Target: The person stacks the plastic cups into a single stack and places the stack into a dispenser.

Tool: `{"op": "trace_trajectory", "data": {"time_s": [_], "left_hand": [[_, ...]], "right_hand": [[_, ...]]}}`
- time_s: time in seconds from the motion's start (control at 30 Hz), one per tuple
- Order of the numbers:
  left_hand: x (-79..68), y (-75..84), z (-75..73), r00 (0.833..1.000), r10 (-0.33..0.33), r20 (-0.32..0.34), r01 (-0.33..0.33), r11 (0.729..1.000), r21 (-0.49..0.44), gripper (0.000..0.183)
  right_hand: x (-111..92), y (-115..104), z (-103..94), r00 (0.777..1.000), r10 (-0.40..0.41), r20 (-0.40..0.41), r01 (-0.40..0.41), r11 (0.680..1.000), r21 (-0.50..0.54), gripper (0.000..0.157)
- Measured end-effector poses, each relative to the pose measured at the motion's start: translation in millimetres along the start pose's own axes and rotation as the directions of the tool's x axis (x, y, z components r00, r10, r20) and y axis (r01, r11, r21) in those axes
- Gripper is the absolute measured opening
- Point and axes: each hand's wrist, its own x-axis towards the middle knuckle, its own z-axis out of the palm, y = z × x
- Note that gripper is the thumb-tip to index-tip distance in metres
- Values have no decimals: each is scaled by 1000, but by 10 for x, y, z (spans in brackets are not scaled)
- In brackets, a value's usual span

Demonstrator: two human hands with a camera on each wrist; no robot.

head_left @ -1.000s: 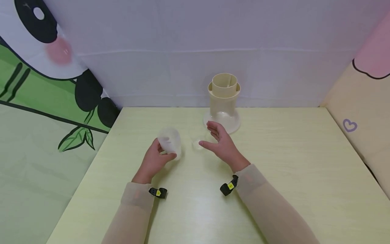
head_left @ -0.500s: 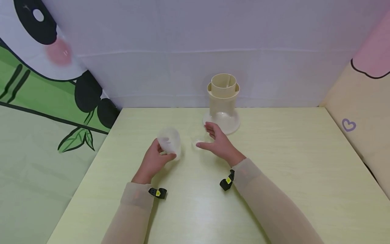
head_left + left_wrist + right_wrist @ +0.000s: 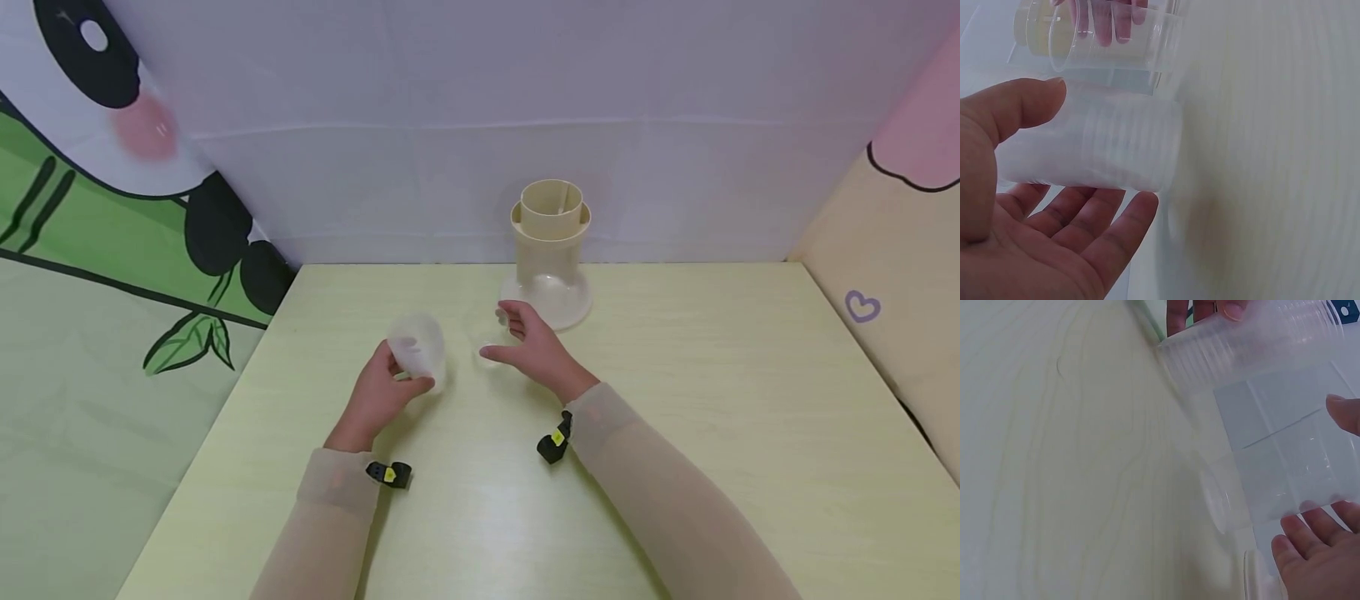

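My left hand (image 3: 371, 400) grips a stack of nested clear plastic cups (image 3: 417, 346) between thumb and fingers, its ridged end close over the table in the left wrist view. To its right, a single clear plastic cup (image 3: 1272, 475) stands upright on the table, faint and see-through in the head view. My right hand (image 3: 542, 350) is curved round this cup. In the right wrist view its fingertips (image 3: 1285, 547) lie along one side of the wall, and the thumb (image 3: 1344, 414) meets the opposite side.
Behind my right hand, near the table's back edge, stands a cream double-walled cylinder (image 3: 551, 250) on a round white base (image 3: 555, 302). A pale cloth (image 3: 420, 183) hangs behind the table (image 3: 712, 375), with printed panels at both sides.
My right hand has moved slightly left and its fingers and thumb have closed in on the single cup. The left hand and its stack stay where they were.
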Motion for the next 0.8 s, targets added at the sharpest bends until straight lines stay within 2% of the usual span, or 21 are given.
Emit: {"op": "trace_trajectory", "data": {"time_s": [0.27, 0.5, 0.8], "left_hand": [[-1, -2, 0, 1000, -2, 1, 2, 1000, -10, 78], [1, 0, 2, 1000, 0, 0, 0, 1000, -10, 78], [12, -28, 14, 1000, 8, -6, -8, 1000, -11, 78]], "right_hand": [[41, 10, 11, 1000, -11, 16, 11, 1000, 12, 81], [72, 28, 36, 1000, 19, 22, -19, 1000, -1, 79], [129, 57, 36, 999, 2, 46, -2, 1000, 4, 82]]}}
